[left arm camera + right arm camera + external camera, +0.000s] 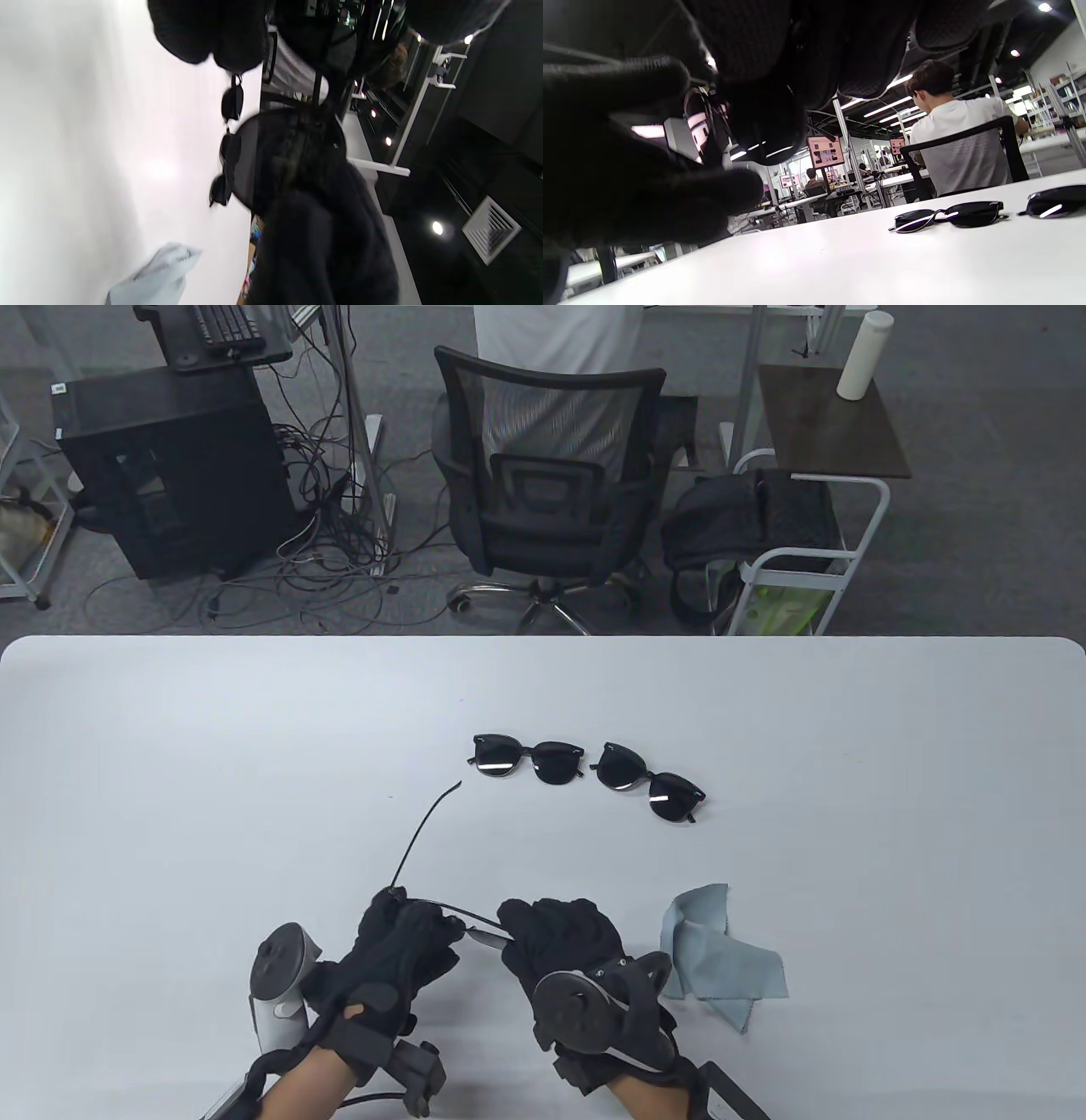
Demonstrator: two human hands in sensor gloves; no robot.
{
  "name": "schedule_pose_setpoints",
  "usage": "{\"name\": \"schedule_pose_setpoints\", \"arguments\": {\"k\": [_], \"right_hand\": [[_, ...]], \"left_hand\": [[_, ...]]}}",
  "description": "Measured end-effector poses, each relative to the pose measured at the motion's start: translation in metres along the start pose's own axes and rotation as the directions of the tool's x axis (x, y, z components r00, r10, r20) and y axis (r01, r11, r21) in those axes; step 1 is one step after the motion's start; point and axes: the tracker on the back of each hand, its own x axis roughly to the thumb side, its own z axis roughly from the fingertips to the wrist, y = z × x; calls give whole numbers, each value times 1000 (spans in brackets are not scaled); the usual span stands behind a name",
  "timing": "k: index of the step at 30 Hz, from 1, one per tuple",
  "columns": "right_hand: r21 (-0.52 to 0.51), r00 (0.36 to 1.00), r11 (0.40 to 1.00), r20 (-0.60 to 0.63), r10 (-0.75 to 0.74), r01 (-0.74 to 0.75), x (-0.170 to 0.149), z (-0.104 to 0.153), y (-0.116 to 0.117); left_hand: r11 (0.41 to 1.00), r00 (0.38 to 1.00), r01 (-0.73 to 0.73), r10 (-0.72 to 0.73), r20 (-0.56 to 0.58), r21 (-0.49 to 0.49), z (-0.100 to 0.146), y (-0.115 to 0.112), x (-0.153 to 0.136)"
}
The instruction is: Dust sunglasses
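Observation:
Both hands hold a third pair of black sunglasses (475,929) near the table's front edge. My left hand (407,937) grips its left end, where one temple arm (422,831) sticks out toward the far side. My right hand (543,933) grips its right end. Most of the frame is hidden by the gloves. Two more folded black sunglasses lie mid-table: one pair (526,759) (946,215) on the left, another (649,782) (1054,203) to its right. A light blue cloth (717,959) (157,275) lies crumpled just right of my right hand.
The white table (170,772) ends at a rounded far edge. Beyond it stand a black mesh office chair (547,483) with a person in a white shirt behind it, a black computer case (161,466) with cables, and a white cart (806,551) holding bags.

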Motion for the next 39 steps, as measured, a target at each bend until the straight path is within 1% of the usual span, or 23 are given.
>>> {"name": "schedule_pose_setpoints", "arguments": {"k": [3, 5, 7, 13, 16, 17, 20, 24, 30, 33, 35, 36, 37, 38, 39], "right_hand": [[6, 996, 996, -24, -89, 90, -4, 0, -3], [22, 985, 985, -38, -170, 171, -7, 0, -3], [38, 970, 970, -50, -237, 239, -11, -1, -2], [43, 923, 925, -95, -372, 377, -24, -4, 1], [50, 906, 908, -114, -408, 415, -31, -5, 2], [55, 901, 903, -120, -418, 426, -32, -5, 3], [48, 870, 875, -140, -472, 483, -38, -6, 3], [22, 868, 878, -163, -468, 478, -42, -6, 3], [12, 870, 882, -174, -461, 470, -43, -6, 3], [-3, 887, 901, -177, -428, 434, -42, -6, 3], [3, 916, 929, -163, -366, 371, -42, -6, 3], [8, 921, 935, -176, -348, 355, -42, -6, 4], [28, 912, 931, -218, -349, 363, -44, -5, 7], [32, 905, 924, -220, -365, 381, -45, -5, 8], [40, 884, 905, -233, -405, 425, -46, -6, 11]], "left_hand": [[998, 996, 63, -63, 68, 2, -5, 7, 5], [988, 978, 148, -154, 143, 48, -6, 12, 11], [976, 962, 211, -216, 169, 46, -6, 13, 15], [988, 981, 152, -151, 124, 5, -9, 14, 11], [986, 978, 168, -167, 121, 2, -10, 14, 11], [985, 978, 170, -167, 125, -15, -10, 14, 11], [987, 981, 156, -152, 117, -29, -9, 11, 13], [987, 981, 157, -151, 122, -41, -9, 11, 13], [987, 982, 158, -153, 107, -40, -9, 10, 12], [985, 980, 169, -165, 113, -25, -9, 10, 12], [985, 979, 171, -168, 118, -12, -8, 9, 12], [985, 977, 174, -171, 126, -9, -8, 9, 12], [986, 978, 167, -164, 129, -15, -8, 9, 12], [987, 980, 157, -153, 129, -24, -8, 9, 12], [990, 983, 140, -135, 125, -34, -8, 9, 12]]}}
